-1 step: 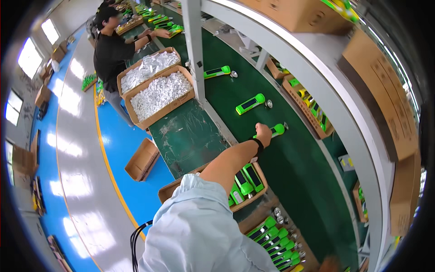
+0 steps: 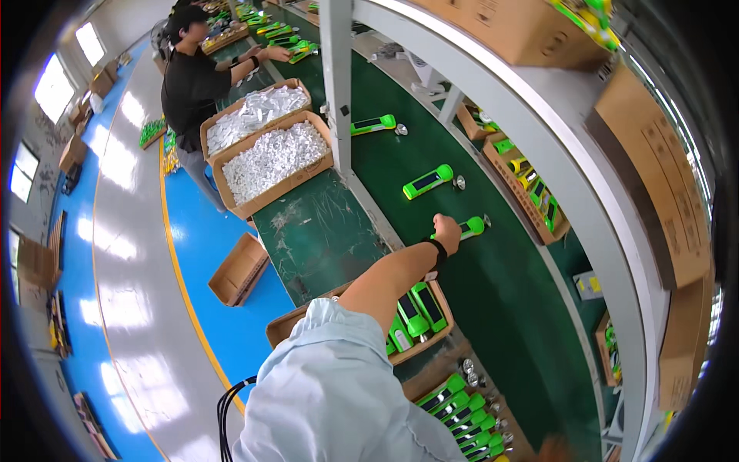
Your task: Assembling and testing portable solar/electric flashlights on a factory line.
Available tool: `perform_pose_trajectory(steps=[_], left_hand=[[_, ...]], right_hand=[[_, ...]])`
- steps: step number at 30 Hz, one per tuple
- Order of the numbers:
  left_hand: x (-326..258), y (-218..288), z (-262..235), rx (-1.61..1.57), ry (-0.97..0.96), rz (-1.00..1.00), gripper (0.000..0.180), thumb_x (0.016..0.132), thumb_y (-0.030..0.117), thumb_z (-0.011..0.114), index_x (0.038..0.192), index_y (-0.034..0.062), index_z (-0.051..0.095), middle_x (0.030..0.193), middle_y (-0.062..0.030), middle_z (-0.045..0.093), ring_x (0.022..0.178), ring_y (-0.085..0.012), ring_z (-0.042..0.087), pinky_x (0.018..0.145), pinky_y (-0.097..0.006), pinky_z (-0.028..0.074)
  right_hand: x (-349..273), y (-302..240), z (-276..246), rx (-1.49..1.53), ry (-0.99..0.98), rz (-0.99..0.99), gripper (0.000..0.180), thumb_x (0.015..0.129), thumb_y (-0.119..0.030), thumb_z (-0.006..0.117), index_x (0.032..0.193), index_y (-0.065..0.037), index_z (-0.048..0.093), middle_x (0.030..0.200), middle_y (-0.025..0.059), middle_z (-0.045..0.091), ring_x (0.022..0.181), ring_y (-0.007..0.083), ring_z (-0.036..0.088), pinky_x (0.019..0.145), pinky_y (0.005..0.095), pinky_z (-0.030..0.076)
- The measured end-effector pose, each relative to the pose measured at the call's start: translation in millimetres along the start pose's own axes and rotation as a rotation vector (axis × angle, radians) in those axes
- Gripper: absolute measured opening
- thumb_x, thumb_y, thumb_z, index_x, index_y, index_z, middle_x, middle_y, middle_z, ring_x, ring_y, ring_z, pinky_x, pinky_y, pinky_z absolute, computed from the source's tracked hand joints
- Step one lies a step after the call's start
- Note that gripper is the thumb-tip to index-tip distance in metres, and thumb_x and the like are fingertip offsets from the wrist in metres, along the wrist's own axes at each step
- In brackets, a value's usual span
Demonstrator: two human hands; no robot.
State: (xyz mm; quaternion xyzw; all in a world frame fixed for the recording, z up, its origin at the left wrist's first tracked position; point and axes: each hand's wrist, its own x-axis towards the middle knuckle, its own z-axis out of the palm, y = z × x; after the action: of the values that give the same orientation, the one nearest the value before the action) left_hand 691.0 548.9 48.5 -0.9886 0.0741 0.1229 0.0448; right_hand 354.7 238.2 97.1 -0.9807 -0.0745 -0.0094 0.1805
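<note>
My left hand [image 2: 446, 236] reaches far forward over the green belt, a black band on its wrist. Its curled fingers grip one end of a green flashlight [image 2: 472, 227]; the far end, with a small silver reflector [image 2: 486, 220] beside it, stays visible. Under my forearm is a cardboard box [image 2: 449, 329] holding green flashlights [image 2: 413, 315] with dark panels. At the lower right edge my right hand [image 2: 560, 449] is only a blur, its fingers unreadable. Farther up the belt lie another flashlight [image 2: 428, 182] and a third [image 2: 373, 125], each with a loose-hanging reflector.
Boxes of small white parts [image 2: 273, 163] and white strips [image 2: 258, 115] stand left of a grey post [image 2: 336, 85]. A co-worker [image 2: 188, 85] handles flashlights beyond. A row of flashlights [image 2: 462, 420] lies near me. A shelf with cartons [image 2: 650, 169] overhangs the right.
The whole view has shifted slightly. My left hand keeps its grip on the flashlight, with hardly any movement to be seen.
</note>
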Motion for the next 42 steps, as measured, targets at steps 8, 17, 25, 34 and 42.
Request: perform_pose_trajectory(steps=[8,17,25,34,42], left_hand=[[0,-29,-7,-0.097,0.166,-0.199,0.036,0.076,0.028,0.058,0.105,0.0075,0.066,0.124,-0.0175,0.042,0.116,-0.0331,0.037,0.093,-0.045,0.028],[34,-109,-4,-0.439,0.07,-0.249,0.066,0.055,0.049,0.076,0.107,0.0102,0.066,0.128,-0.0169,0.04,0.12,-0.0312,0.036,0.093,-0.043,0.034],[-11,-74,-42,-0.606,0.138,-0.165,0.062,0.055,0.056,0.07,0.102,0.0154,0.066,0.108,-0.0155,0.048,0.103,-0.0311,0.047,0.08,-0.04,0.044],[-257,27,-65,-0.889,0.336,0.206,0.056,0.058,0.051,0.073,0.095,0.0099,0.064,0.097,-0.0255,0.046,0.091,-0.0403,0.05,0.077,-0.045,0.045],[-382,84,33,-0.77,0.165,0.43,0.057,0.062,0.052,0.067,0.101,0.0108,0.062,0.09,-0.0223,0.046,0.089,-0.0363,0.044,0.075,-0.042,0.037]], right_hand=[[55,11,26,0.042,-0.013,-0.001,0.019,0.074,-0.019,0.061,0.071,0.0,0.059,0.058,0.013,0.06,0.051,0.0257,0.058,0.049,0.0358,0.045],[40,30,57,0.146,0.008,0.128,0.019,0.075,-0.018,0.06,0.071,0.0,0.059,0.057,0.0129,0.06,0.05,0.0248,0.058,0.049,0.035,0.045],[-22,51,75,0.259,0.032,0.277,0.018,0.075,-0.017,0.059,0.071,0.001,0.059,0.057,0.0128,0.06,0.05,0.0241,0.059,0.048,0.0343,0.045],[-112,45,105,0.434,0.092,0.442,0.018,0.076,-0.016,0.058,0.071,0.002,0.058,0.056,0.0128,0.059,0.049,0.0233,0.059,0.048,0.0335,0.045],[-195,4,151,0.61,0.085,0.564,0.018,0.077,-0.015,0.057,0.071,0.002,0.058,0.056,0.0127,0.059,0.048,0.0226,0.059,0.047,0.0328,0.045]])
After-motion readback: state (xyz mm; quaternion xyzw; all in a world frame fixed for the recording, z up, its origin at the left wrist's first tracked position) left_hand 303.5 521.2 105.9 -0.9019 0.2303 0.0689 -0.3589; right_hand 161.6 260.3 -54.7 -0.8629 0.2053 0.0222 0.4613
